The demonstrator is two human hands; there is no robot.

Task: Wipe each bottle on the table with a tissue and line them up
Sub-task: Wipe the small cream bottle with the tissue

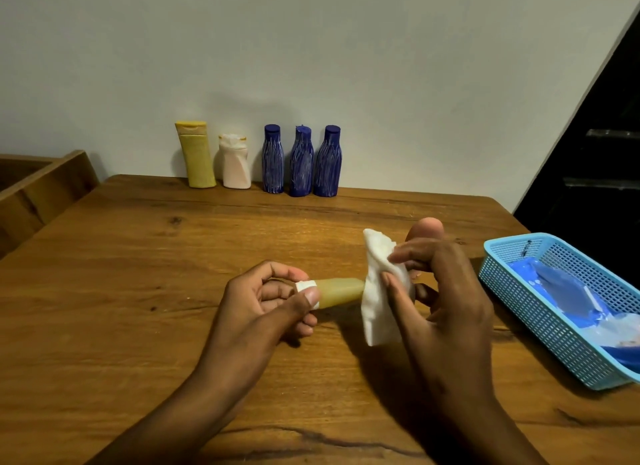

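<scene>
On the wooden table [138, 256], left hand [263, 305] pinches a tan bottle [337, 291] — right hand [446, 291] grips tissue [377, 291].

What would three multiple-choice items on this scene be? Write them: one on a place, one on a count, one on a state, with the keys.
1. Where does the blue basket stand?
A. on the table's right side
B. against the wall
C. by the left hand

2. How many dark blue bottles stand by the wall?
A. two
B. three
C. five

3. What is the right hand doing?
A. resting flat
B. holding a white tissue at the end of the small bottle
C. gripping the basket

Key: A, the basket sits at the right edge of the table; B, three dark blue bottles follow the yellow bottle and the white bottle; B, the left hand pinches the capped end while the tissue covers the other.
</scene>
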